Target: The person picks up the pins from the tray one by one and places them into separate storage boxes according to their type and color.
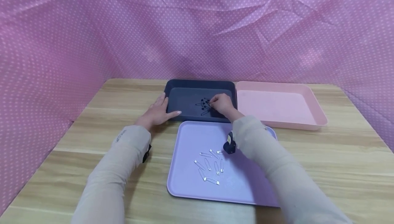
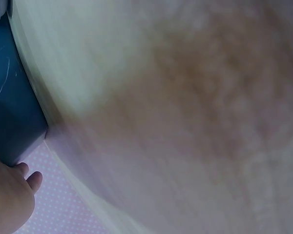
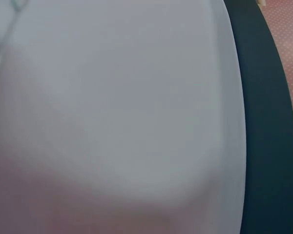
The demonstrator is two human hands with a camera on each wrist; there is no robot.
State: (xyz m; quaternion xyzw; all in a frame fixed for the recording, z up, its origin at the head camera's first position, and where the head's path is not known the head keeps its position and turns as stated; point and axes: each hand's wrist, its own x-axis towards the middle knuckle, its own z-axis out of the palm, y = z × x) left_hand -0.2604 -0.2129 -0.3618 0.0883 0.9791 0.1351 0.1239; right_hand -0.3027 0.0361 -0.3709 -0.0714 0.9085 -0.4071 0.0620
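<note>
Dark navy tray [image 1: 183, 99] sits at the back of the wood-grain counter [image 1: 323, 159], a loose heap of black safety pins [image 1: 204, 107] lying on its floor, right of centre. Right hand [image 1: 223, 104] reaches over the near wall; its fingers are bunched together at the heap's right edge. Cannot tell whether they pinch a pin; the tips are partly hidden. Left hand [image 1: 157, 113] rests against the tray's left side, fingers straight, thumb spread out along the near-left corner, gripping nothing. Pink tray [image 1: 274, 104] stands just beside, to the right, with a bare floor visible. Lavender tray [image 1: 191, 142] lies just in front, carrying silver safety pins [image 1: 217, 168] scattered left of and around its middle; the right forearm crosses above its right part. Polka-dot cloth [image 1: 197, 39] hangs behind the counter. Both wrist views are largely blurred.
</note>
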